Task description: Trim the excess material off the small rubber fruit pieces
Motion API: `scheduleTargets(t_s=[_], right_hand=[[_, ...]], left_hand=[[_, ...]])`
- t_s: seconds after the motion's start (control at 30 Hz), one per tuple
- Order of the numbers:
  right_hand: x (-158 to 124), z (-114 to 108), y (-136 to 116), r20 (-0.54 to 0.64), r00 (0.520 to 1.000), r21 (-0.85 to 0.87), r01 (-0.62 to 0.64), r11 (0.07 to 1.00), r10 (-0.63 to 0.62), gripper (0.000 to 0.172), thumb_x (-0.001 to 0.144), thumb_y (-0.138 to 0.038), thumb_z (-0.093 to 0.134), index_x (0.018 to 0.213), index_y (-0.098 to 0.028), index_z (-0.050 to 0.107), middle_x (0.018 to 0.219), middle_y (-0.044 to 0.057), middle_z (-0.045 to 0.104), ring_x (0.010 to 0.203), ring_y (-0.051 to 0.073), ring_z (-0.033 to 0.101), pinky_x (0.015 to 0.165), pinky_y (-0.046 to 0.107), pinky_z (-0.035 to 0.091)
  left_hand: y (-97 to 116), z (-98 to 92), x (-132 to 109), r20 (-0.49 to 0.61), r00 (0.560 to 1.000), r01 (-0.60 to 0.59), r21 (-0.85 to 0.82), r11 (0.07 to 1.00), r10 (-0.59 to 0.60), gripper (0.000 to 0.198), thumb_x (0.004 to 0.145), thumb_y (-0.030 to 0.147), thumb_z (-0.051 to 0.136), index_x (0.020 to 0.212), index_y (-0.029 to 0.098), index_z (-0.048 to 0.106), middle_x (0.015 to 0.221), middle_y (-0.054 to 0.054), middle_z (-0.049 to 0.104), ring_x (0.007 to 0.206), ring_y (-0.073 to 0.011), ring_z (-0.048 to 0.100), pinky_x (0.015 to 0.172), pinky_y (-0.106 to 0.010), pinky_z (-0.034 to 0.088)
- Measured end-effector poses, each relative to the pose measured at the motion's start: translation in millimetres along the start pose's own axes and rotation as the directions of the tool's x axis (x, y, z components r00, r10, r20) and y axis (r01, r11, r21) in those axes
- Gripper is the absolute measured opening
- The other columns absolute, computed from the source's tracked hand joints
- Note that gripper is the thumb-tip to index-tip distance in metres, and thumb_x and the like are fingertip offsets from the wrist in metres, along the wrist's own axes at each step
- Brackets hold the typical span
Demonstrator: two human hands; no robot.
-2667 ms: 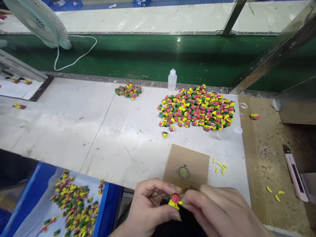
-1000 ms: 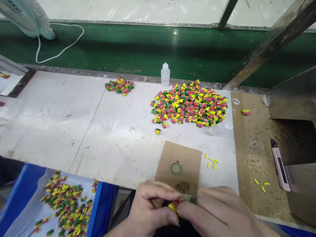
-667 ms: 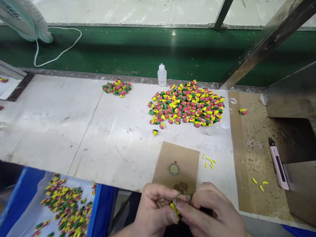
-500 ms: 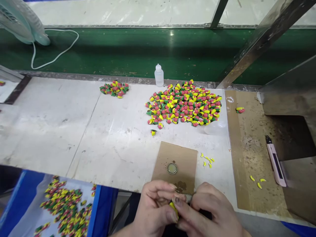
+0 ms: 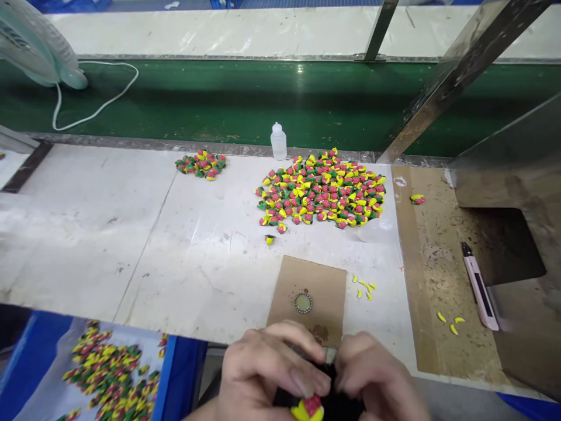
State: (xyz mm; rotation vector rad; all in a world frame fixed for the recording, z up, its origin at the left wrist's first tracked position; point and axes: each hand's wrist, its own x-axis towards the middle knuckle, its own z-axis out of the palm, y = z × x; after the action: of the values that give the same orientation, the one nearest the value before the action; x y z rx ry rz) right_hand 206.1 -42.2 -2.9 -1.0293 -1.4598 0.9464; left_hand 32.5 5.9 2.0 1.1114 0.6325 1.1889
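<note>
Near the bottom edge, my left hand pinches a small piece with a red textured part and yellow parts. My right hand is just to its right, slightly blurred, its fingers curled; whatever it may hold is hidden. Beyond my hands lies a cardboard square with a round bottle cap on it. Small yellow banana-shaped bits lie right of the cardboard. Farther back is a large pile of red, yellow and green pieces.
A small white bottle stands behind the pile. A smaller pile lies to its left. A blue bin holds more pieces. On the right, a pink cutter lies on cardboard near a metal frame. A fan is at upper left.
My hands have moved apart slightly. The held piece is lower and now shows its red part, with my left fingers over it. The view has shifted a little.
</note>
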Motion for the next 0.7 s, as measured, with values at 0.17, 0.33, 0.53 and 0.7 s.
scheduleTargets(t_s=[0.17,0.33,0.53,0.7], right_hand=[[13,12,1,0.367,0.923,0.139,-0.18,0.974,0.118,0.072,0.11,-0.07,0.013,0.098,-0.023,0.067,0.084,0.006,0.069,0.079,0.02,0.07,0.079,0.031,0.061],[8,5,0,0.473,0.852,0.042,-0.274,0.961,0.223,0.075,0.109,-0.073,0.014,0.127,-0.021,0.065,0.1,0.01,0.073,0.095,0.023,0.074,0.084,0.032,0.062],[-6,31,12,0.49,0.852,-0.147,-0.128,0.981,0.185,0.037,0.109,-0.053,0.054,0.114,-0.023,0.073,0.087,0.005,0.074,0.086,0.021,0.076,0.079,0.028,0.061],[-12,65,27,0.489,0.854,-0.149,-0.12,0.982,0.178,0.035,0.11,-0.054,0.05,0.108,-0.026,0.072,0.079,0.002,0.073,0.081,0.021,0.075,0.078,0.028,0.062]], left_hand=[[-4,-2.6,0,0.089,0.996,0.005,0.094,0.996,-0.013,0.032,0.08,0.039,0.093,0.111,0.04,0.085,0.084,-0.003,0.089,0.085,-0.0286,0.087,0.103,-0.044,0.063],[-9,-0.6,-9,0.111,0.993,0.048,-0.016,0.999,-0.046,0.043,0.082,0.025,0.092,0.12,0.044,0.083,0.102,-0.003,0.088,0.091,-0.0291,0.086,0.097,-0.042,0.068],[5,-1.2,-3,0.157,0.986,0.063,0.011,0.998,-0.064,0.041,0.087,0.023,0.088,0.125,0.04,0.082,0.102,-0.005,0.088,0.09,-0.0301,0.086,0.091,-0.039,0.071],[11,1.3,-7,0.149,0.989,-0.034,0.121,0.992,0.015,0.047,0.089,0.016,0.084,0.132,0.034,0.079,0.105,-0.006,0.089,0.091,-0.029,0.087,0.095,-0.036,0.069]])
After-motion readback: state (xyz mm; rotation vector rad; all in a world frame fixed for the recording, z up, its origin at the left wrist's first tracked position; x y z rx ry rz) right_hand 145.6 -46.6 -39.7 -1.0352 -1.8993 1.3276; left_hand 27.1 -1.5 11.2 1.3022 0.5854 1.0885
